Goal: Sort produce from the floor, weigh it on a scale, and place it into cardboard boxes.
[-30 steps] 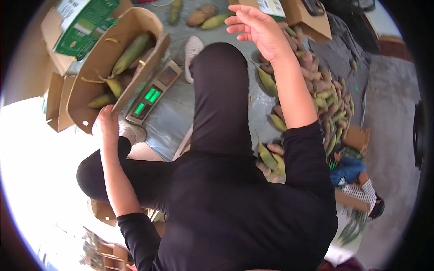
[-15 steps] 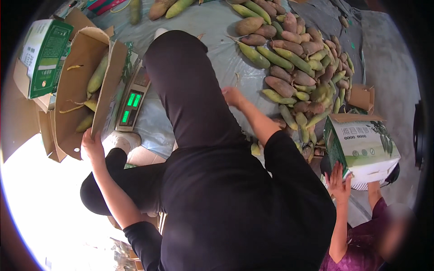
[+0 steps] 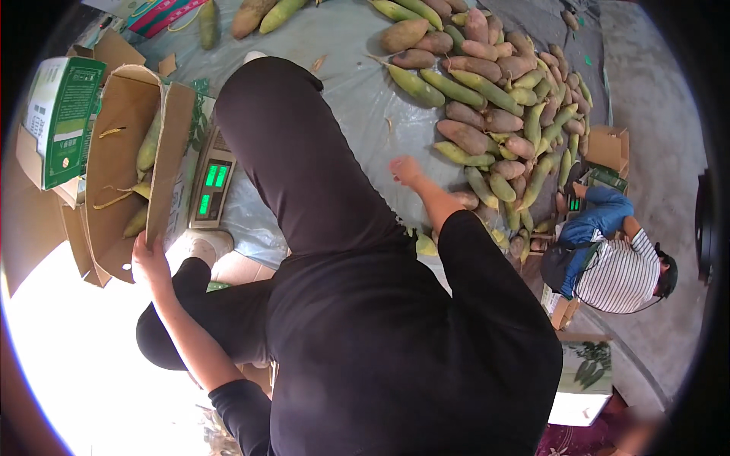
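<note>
My left hand (image 3: 151, 264) grips the near end of a tall brown flap on an open cardboard box (image 3: 176, 144). Inside that box lie several green radishes (image 3: 149, 146), with yellowish stems. The box rests on a digital scale (image 3: 209, 190) with lit green digits, beside my raised knee. My right hand (image 3: 406, 169) is over the plastic sheet, right of my knee, fingers loosely apart and nothing visible in them. Closest to it is the big pile of radishes (image 3: 468, 138), some green and some brown with soil.
A green-and-white carton (image 3: 70, 125) stands at the far left. At the right a person in a striped shirt (image 3: 620, 275) bends by the pile, near a brown carton (image 3: 607, 148). Another person in purple (image 3: 582, 437) is at the lower right with a white carton (image 3: 584, 380).
My right hand has moved right, away from my knee toward the pile. The person in purple has shifted down with the carton, uncovering the person in stripes. My left hand keeps its grip.
</note>
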`<state>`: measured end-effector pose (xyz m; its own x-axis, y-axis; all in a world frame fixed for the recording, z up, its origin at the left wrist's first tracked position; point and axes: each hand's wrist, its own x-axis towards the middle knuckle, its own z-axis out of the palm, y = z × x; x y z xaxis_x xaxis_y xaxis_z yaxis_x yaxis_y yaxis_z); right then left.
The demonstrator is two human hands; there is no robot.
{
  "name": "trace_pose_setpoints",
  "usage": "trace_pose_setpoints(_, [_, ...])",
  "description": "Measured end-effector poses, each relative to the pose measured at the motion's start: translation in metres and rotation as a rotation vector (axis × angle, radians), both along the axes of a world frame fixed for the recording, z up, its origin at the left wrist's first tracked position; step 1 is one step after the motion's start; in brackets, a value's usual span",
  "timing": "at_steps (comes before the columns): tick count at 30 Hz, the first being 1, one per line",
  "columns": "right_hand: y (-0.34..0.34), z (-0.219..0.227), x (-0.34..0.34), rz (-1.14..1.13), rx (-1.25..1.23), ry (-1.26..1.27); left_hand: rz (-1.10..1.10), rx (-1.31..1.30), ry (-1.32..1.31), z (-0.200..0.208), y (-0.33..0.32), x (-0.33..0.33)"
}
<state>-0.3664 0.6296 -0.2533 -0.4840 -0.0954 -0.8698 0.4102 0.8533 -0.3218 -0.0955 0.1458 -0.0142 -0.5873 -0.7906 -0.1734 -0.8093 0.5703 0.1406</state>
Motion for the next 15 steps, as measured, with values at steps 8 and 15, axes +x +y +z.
trace_pose_setpoints(8, [0.072, 0.025, -0.030, 0.032, 0.112, 0.077, -0.074, 0.015, 0.078, -0.014, -0.013, 0.011])
trace_pose_setpoints(15, [0.216, -0.016, -0.015, 0.617, 0.282, 0.118, -0.034, 0.160, 0.156, -0.029, -0.008, -0.008])
